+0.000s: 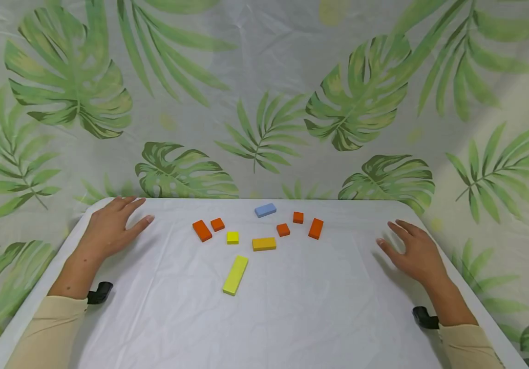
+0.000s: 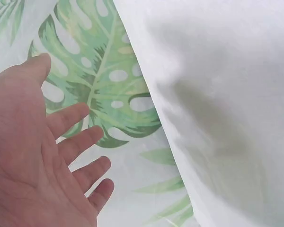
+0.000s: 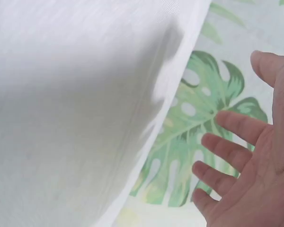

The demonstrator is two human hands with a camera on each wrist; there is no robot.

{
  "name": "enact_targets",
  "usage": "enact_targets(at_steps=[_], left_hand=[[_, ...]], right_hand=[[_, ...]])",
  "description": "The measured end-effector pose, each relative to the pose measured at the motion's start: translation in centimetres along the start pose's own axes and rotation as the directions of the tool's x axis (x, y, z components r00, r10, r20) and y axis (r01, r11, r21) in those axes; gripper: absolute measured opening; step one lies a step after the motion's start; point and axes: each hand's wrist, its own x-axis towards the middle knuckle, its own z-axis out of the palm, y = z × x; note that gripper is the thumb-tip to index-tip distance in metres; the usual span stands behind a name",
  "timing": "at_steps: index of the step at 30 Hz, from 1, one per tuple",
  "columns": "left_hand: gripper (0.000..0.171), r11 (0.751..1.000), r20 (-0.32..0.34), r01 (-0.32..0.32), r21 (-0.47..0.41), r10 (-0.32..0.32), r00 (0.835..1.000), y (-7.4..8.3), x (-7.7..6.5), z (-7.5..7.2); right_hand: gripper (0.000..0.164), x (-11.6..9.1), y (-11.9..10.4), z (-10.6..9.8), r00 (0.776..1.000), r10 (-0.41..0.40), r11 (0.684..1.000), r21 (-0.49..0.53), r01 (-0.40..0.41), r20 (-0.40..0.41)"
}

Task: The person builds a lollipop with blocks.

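Observation:
Near the table's left edge is my left hand [image 1: 113, 225], fingers spread and relaxed, holding nothing. My right hand [image 1: 413, 251] is over the right edge in the same loose pose. Between them lie small blocks: a blue block [image 1: 265, 210] farthest back, an orange-red block [image 1: 202, 230] and small cube [image 1: 217, 224] on the left, another orange-red block [image 1: 316, 228] with two cubes [image 1: 298, 218] on the right. A yellow cube [image 1: 232, 238], an amber block [image 1: 264, 244] and a long lime-yellow block [image 1: 235, 275] lie in the middle. Neither hand touches any block.
A white cloth covers the table [image 1: 319, 307]. Behind it and at both sides hangs a leaf-printed curtain [image 1: 273, 66]. Black wrist-worn devices [image 1: 100, 293] show at both cuffs. In the left wrist view, the hand's shadow [image 2: 208, 113] falls on the cloth.

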Motion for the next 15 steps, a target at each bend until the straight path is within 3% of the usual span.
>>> enact_targets(at_steps=[5, 15], left_hand=[[0.069, 0.999, 0.015, -0.019, -0.027, 0.019, 1.000, 0.8, 0.0, 0.0], [0.063, 0.990, -0.050, -0.109, -0.088, 0.105, 0.993, 2.4, 0.4, 0.2]], right_hand=[[0.065, 0.2, -0.7, 0.2, 0.999, -0.027, 1.000, 0.007, 0.027, -0.028], [0.062, 0.4, -2.7, 0.3, 0.998, -0.060, 0.997, 0.050, 0.062, -0.030]])
